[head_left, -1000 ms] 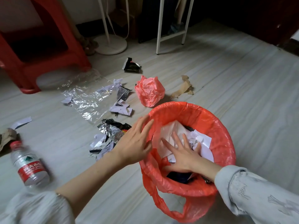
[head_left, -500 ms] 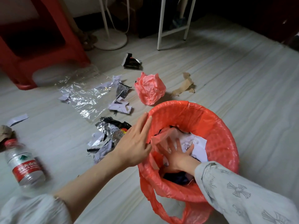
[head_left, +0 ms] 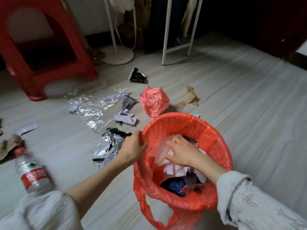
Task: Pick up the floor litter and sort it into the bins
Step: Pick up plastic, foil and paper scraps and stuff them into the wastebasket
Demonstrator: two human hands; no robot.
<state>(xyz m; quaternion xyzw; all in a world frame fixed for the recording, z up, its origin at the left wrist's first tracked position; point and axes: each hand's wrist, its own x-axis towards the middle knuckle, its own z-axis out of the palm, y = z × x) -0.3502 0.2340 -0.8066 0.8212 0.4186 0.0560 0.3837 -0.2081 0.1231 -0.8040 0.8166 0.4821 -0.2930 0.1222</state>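
Nearest the camera, at the lower left, a water bottle with a red label and cap lies on the pale floor, close beside the left sleeve. Just right of it stands the bin, lined with a red bag whose handles hang loose over the near side. At the bin's left edge the left hand curls its fingers over the rim and grips the liner. Inside, the right hand lies on the heap of white paper and dark wrappers, its fingers bent round a pale, see-through plastic scrap at the top of the pile. Immediately left of the bin, touching the left wrist area, lies a clump of silver foil wrappers and torn white paper. Farther out, a folded white paper scrap rests beside a wide sheet of clear crinkled film, with smaller paper bits along its edges. Just beyond the bin's far rim sits a crumpled red bag, and to its right a strip of torn brown cardboard. Farther still lies a black wrapper. At the back stand a red plastic stool, a round white stand base and a white metal frame.
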